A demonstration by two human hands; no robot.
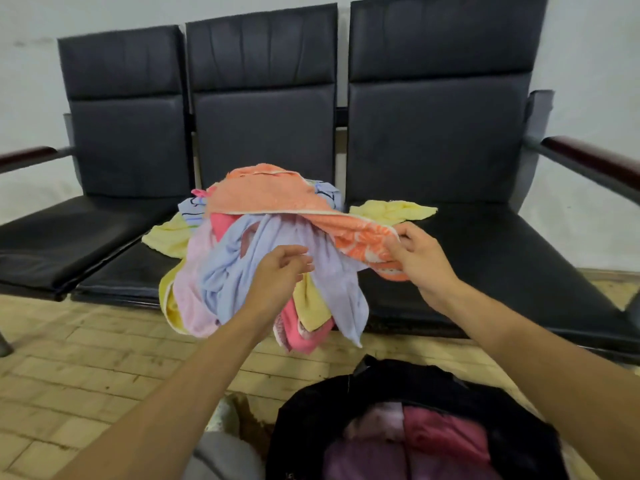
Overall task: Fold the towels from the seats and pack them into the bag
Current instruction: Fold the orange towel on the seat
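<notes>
A heap of crumpled towels in orange, lavender, pink and yellow lies on the middle black seat and hangs over its front edge. My right hand pinches the edge of the orange patterned towel at the heap's right side. My left hand hovers over the lavender towel, fingers loosely curled, holding nothing that I can see. A black bag stands open on the floor at the bottom, with folded pink and purple towels inside.
Three joined black seats stand against a white wall, with dark armrests at each end. One yellow towel spreads onto the right seat. The floor is tan brick tile.
</notes>
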